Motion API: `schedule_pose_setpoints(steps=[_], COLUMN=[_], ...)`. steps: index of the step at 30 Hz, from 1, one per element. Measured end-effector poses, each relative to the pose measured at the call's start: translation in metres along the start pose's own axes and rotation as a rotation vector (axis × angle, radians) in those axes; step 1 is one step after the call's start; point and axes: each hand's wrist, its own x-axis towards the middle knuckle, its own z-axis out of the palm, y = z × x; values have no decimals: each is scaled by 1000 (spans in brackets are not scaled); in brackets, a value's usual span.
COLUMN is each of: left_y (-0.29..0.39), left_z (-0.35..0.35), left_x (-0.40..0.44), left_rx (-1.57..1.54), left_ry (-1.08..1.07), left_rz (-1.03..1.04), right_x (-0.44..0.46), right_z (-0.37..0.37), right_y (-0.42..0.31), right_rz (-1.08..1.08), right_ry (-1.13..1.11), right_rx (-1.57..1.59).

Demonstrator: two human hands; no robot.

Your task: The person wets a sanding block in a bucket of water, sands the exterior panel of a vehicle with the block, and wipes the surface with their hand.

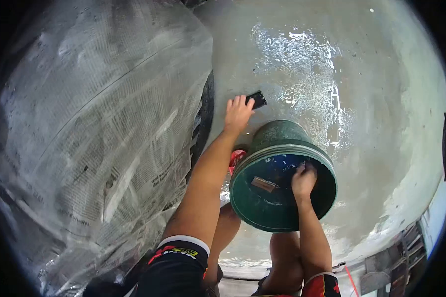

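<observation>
Presently: left hand point(239, 113), arm stretched toward twelve o'clock, fingers curled over a black block point(256, 100) on the wet floor point(371, 89). Green bucket point(284, 223), round, deep, mouth toward the wearer, right of centre, holding a brown rectangular piece point(263, 184). Right hand point(304, 183), at the bucket's three o'clock side inside, fingers bent, grip blurred, contents untellable.

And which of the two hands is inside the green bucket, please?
The right hand: it reaches in past the rim of the green bucket, while the left hand is outside, at the black object.
</observation>
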Motion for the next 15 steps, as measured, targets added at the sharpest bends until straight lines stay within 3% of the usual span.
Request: schedule_pose_setpoints(steps=[1,2,4,7,8,10,12,15], left_y=[-4,-8,-11,-4,1,11,16,10], left_z=[6,8,2,-2,-14,-55,-90,-123], left_x=[-2,-1,-3,-22,-32,-45,-70,-100], left_rx=[59,120,121,-779,-780,-2098,-2242,-2591], left_ry=[78,162,139,173,164,-47,-103,-381], left_rz=[-31,-62,-95,-515,-527,-860,-757,-600], right_x=[-1,-4,-12,-74,-84,-95,-84,-42], right_z=[7,5,-5,-65,-78,-97,-105,-74], right_y=[12,24,36,-98,-144,-196,-212,-150], right_rz=[188,190,895,485,346,263,302,313], right_ry=[13,23,-177,-323,-383,-348,-290,-118], right_rx=[176,180,1448,1386,1372,1219,1258,793])
